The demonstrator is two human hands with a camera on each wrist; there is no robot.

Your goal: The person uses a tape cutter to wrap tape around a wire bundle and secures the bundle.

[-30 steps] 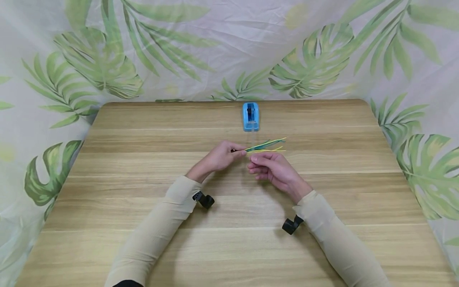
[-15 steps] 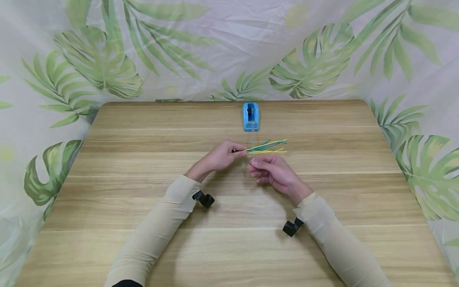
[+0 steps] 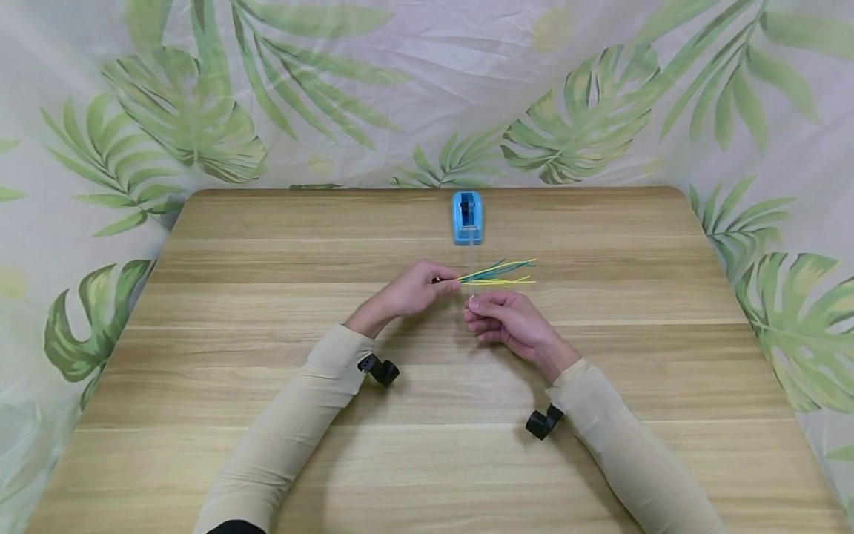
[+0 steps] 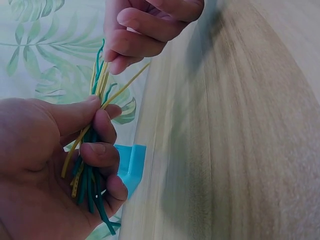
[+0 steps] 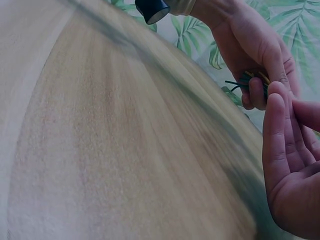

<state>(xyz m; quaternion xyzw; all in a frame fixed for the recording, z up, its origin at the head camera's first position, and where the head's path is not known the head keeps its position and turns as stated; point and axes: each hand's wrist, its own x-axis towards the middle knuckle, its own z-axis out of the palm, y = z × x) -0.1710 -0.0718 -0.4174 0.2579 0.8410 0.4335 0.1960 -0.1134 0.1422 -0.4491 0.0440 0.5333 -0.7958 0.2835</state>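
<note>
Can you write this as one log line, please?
left hand: holds green and yellow wires | right hand: pinches tape | tape: runs from blue dispenser to right hand | dispenser: on table

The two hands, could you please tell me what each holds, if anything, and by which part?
The left hand grips green and yellow strands between their ends; the right hand pinches the clear tape strip by its near end.

We've got a light wood-grain table [image 3: 213,326] here, grain running left to right, far corners rounded off. Sitting right on it we see a blue tape dispenser [image 3: 467,219], by the far edge, slightly right of middle.
</note>
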